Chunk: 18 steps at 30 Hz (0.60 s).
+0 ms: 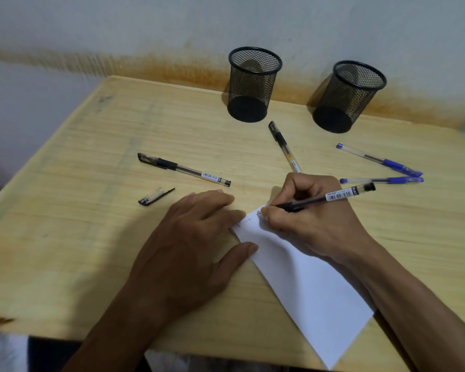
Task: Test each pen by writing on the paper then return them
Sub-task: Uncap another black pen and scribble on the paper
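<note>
The right hand [310, 210] pinches an uncapped black pen [330, 197] between thumb and fingers, its tip set on the upper corner of the white paper [301, 277], where a few faint marks are visible. The left hand [191, 242] lies flat with straight fingers, pressing the left edge of the paper against the wooden table [91, 237]. The loose cap [155, 197], presumably from the pen in use, rests on the table left of the left hand. Four capped pens lie on the table: a black pen [184, 169] to the left, a second black pen [284, 146] above the right hand, and two blue pens [379, 160] [381, 180] to the right, their capped ends meeting. Both mesh holders [253, 84] [346, 96] stand against the wall and hold no pens. Judged status: one test is in progress; no pen has been returned; which of the lying pens have been tested cannot be determined; capping and returning all five remain
</note>
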{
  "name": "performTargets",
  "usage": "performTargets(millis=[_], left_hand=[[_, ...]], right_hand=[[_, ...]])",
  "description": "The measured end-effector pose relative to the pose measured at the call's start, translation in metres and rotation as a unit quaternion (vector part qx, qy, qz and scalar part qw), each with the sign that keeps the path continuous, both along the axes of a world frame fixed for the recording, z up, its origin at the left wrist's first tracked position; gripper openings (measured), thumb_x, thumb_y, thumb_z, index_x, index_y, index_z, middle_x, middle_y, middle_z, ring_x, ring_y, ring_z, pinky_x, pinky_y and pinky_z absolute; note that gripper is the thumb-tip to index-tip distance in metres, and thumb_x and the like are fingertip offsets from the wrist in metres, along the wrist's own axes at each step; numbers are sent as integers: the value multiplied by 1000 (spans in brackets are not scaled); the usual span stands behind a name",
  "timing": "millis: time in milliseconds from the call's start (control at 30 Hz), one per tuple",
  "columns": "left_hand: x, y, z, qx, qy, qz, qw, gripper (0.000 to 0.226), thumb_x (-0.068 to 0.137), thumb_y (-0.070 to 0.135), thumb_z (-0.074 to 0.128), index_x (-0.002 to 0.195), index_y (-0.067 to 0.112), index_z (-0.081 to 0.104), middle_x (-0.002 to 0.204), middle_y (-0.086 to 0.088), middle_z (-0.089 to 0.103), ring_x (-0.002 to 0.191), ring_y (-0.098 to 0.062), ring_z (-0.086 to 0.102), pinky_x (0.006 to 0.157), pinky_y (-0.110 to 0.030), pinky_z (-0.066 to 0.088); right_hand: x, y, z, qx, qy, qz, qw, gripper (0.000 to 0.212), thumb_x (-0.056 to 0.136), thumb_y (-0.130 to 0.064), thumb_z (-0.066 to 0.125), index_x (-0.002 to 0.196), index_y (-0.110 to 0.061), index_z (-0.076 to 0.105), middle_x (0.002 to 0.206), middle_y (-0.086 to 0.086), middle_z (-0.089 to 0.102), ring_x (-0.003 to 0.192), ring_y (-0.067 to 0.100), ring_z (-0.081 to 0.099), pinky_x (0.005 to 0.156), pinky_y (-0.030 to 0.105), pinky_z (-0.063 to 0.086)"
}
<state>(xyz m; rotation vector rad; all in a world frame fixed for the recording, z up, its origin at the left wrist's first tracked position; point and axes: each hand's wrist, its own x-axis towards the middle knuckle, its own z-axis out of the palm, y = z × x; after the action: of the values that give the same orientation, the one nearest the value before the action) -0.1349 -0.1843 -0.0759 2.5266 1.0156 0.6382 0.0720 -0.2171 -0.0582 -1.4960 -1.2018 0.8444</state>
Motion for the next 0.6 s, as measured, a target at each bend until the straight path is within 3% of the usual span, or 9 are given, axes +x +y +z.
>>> performTargets(millis=[200, 300, 400, 600], left_hand=[[0, 1, -2, -3, -5, 1, 1000, 48, 84, 54, 59, 116, 21, 69, 129, 1, 63, 124, -19, 55, 106, -43, 43], [1, 0, -2, -4, -4, 2, 1000, 48, 83, 55, 60, 116, 21, 69, 129, 2, 63, 124, -19, 56, 105, -43, 43], [0, 0, -2, -4, -1, 7, 1000, 50, 83, 56, 59, 116, 20, 68, 129, 2, 63, 124, -18, 55, 105, -42, 43], [0, 0, -3, -3, 2, 8, 1000, 52, 83, 56, 59, 117, 18, 68, 128, 1, 63, 123, -19, 56, 104, -43, 45]], right_hand=[[-3, 1, -1, -2, -14, 14, 1000, 15, 61, 2, 70, 60, 5, 55, 54, 28, 58, 48, 25, 50, 44, 49, 42], [-1, 0, -1, -9, 8, 28, 1000, 18, 61, 5, 68, 59, 8, 51, 51, 27, 49, 49, 23, 44, 43, 51, 37], [0, 1, -3, -4, 16, 23, 1000, 18, 64, 4, 70, 59, 5, 53, 48, 18, 54, 47, 24, 48, 44, 53, 40], [-4, 0, 0, 6, 28, 28, 999, 19, 63, 10, 65, 61, 13, 47, 46, 24, 49, 44, 25, 44, 41, 52, 36]])
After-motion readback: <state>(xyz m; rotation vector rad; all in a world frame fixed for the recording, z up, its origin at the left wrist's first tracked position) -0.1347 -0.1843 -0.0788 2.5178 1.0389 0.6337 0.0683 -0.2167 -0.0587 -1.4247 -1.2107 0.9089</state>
